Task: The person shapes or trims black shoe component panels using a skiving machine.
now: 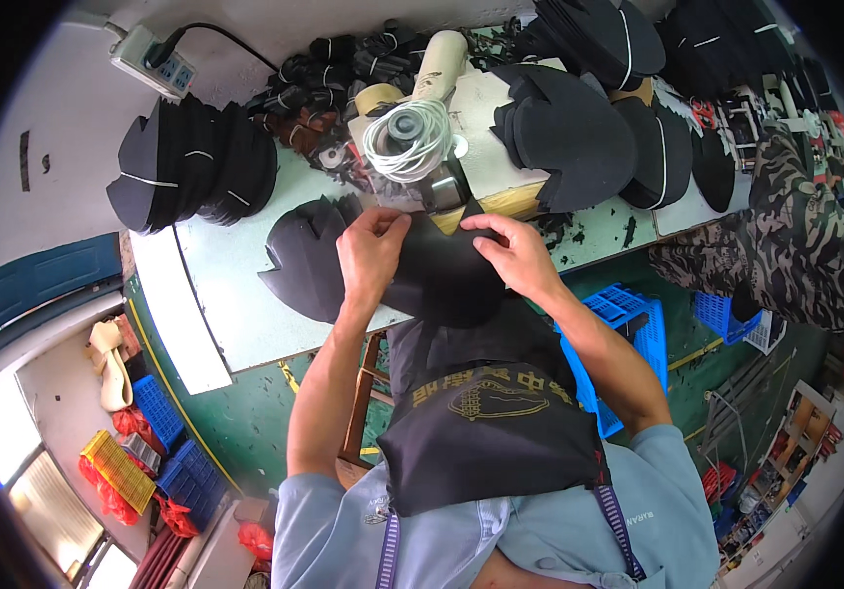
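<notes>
My left hand (371,253) pinches the left upper edge of a black sheet-like cut piece (447,275), thumb against the bent fingers. At its opposite upper corner my right hand (515,255) closes thumb and index finger on the same piece. The piece hangs over the table's front edge, in front of a cream-coloured machine (491,123) with a metal part (445,187) and a yellow striped base. Just left of my left hand lies a loose pile of similar black pieces (309,260), notched at the top.
Banded bundles of black pieces (182,162) stand at the table's left back; another black stack (574,133) rests right of the machine. A coil of white cord (407,142) sits on top. Blue crates (628,344) are on the floor. A person in camouflage (775,236) is at right.
</notes>
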The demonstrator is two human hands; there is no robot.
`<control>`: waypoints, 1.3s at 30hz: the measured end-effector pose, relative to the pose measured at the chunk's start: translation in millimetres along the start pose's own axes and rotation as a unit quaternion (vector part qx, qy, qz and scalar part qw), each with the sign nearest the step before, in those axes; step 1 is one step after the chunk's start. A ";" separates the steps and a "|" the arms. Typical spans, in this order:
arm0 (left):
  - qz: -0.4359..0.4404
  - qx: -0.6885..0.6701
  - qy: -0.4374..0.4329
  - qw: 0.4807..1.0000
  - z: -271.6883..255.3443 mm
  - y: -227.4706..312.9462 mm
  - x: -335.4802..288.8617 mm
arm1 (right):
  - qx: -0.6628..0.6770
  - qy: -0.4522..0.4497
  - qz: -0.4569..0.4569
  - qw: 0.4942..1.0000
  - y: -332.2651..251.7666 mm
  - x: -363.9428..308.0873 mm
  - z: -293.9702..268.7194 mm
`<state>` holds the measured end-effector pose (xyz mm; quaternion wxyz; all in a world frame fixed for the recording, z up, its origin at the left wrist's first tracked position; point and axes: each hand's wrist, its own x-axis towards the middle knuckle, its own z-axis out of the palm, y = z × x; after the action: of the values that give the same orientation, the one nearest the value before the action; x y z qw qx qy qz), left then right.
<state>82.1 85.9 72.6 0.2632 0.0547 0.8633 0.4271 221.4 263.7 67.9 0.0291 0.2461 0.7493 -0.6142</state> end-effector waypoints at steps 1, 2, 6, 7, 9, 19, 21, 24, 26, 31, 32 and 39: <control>0.009 0.010 0.036 0.999 3.5 -2.2 0.4 | -0.054 0.004 -0.024 0.998 -2.2 5.1 0.2; 0.008 0.010 0.036 0.999 5.5 -2.6 1.9 | -0.064 0.015 -0.024 0.998 -7.0 7.9 -0.8; 0.027 0.013 0.083 0.996 14.3 -8.3 11.1 | -0.119 0.008 0.049 0.992 -27.2 22.8 -5.7; 0.049 0.015 0.098 0.994 16.6 -10.2 11.7 | -0.105 0.036 0.022 0.994 -27.0 16.3 -2.7; 0.069 0.049 0.081 0.993 28.0 -5.0 13.8 | 0.006 0.150 -0.066 0.987 2.8 -7.7 5.8; 0.142 0.149 0.146 0.968 -67.9 -94.4 55.0 | 0.091 0.382 -0.304 0.868 -69.1 -79.5 -49.8; 0.170 0.325 0.166 0.915 -90.9 -149.1 64.3 | -0.190 0.377 -0.362 0.831 -43.3 -80.2 -90.4; 0.155 0.350 0.141 0.913 -101.2 -181.9 64.7 | -0.326 0.297 -0.298 0.847 -51.2 -41.9 -92.0; 0.191 0.337 0.136 0.912 -99.1 -164.1 64.8 | -0.413 0.242 -0.192 0.856 -6.4 -31.5 -90.9; 0.111 0.323 0.028 0.940 -122.4 -136.1 50.0 | -0.193 0.167 -0.277 0.926 -5.0 -52.9 -22.0; 0.115 0.321 0.027 0.940 -125.0 -117.5 48.5 | -0.149 0.089 -0.230 0.958 0.8 -55.7 -8.6; 0.101 -0.028 -0.228 0.968 -55.9 -24.1 6.3 | 0.230 -0.172 0.031 0.957 3.1 -41.0 18.7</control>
<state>51.8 33.1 79.3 0.4103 0.2305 0.7579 0.4517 253.7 232.9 74.7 0.1190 0.1594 0.5631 -0.8021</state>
